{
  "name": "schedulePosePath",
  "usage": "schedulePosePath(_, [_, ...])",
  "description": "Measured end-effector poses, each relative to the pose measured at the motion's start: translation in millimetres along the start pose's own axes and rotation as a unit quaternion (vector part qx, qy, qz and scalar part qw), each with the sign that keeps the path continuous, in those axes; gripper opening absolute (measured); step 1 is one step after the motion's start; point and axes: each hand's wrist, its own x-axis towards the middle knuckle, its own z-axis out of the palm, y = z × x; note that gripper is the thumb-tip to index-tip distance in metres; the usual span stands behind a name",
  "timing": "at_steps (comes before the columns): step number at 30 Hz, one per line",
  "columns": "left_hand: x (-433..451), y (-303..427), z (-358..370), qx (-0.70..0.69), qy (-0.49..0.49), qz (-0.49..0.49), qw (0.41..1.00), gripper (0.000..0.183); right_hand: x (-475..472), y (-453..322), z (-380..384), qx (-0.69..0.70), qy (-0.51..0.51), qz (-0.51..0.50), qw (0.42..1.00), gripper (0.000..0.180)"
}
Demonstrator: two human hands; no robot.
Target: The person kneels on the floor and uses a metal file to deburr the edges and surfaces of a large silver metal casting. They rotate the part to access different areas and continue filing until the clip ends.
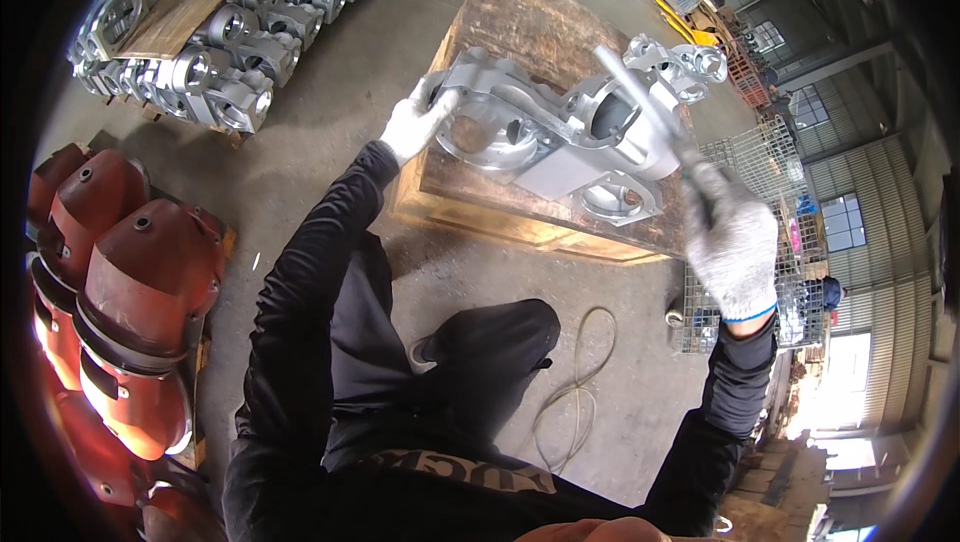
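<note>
A large cast metal housing [551, 167], silver-grey with round bored openings, lies on a worn wooden crate [517, 24]. My left hand [421, 118], in a white work glove, grips the casting's left end, its fingers partly hidden behind the rim. In a grey-white knit glove with a blue cuff, my right hand [731, 242] is closed around the lower end of a metal bar or file [634, 88], which slants up and left over the casting's right bore. The bar is blurred; whether it touches the casting I cannot tell. A smaller casting [694, 69] sits beyond it.
Rows of similar castings [262, 39] stand on a pallet at the upper left. Red-brown metal housings [142, 279] are stacked at the left. A hose [577, 388] lies looped on the floor. Wire mesh cages [761, 167] stand at the right, with a person [823, 293] beyond.
</note>
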Motion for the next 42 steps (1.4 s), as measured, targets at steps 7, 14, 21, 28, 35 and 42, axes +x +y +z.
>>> schedulePosePath(7, [-29,16,28,-0.077,0.100,0.024,0.992,0.046,7,-45,18,-0.181,-0.139,-0.109,0.967,0.045])
schedulePosePath(14, [-50,23,38,-0.055,0.130,0.022,0.990,0.055,35,-64,27,-0.267,-0.231,-0.078,0.932,0.052])
schedulePosePath(21, [-41,11,32,-0.006,0.122,0.030,0.992,0.063,48,-71,67,-0.225,-0.168,-0.149,0.948,0.011])
schedulePosePath(28, [-38,15,24,0.012,0.075,0.023,0.997,0.078,64,-83,70,-0.220,-0.198,-0.153,0.943,0.014])
schedulePosePath(35, [-31,3,22,0.175,0.060,0.070,0.980,0.078,63,-81,77,-0.231,-0.264,-0.085,0.933,0.012])
schedulePosePath(42, [-32,-6,29,0.209,0.104,0.082,0.969,0.055,53,-74,81,-0.241,-0.281,-0.081,0.925,0.013])
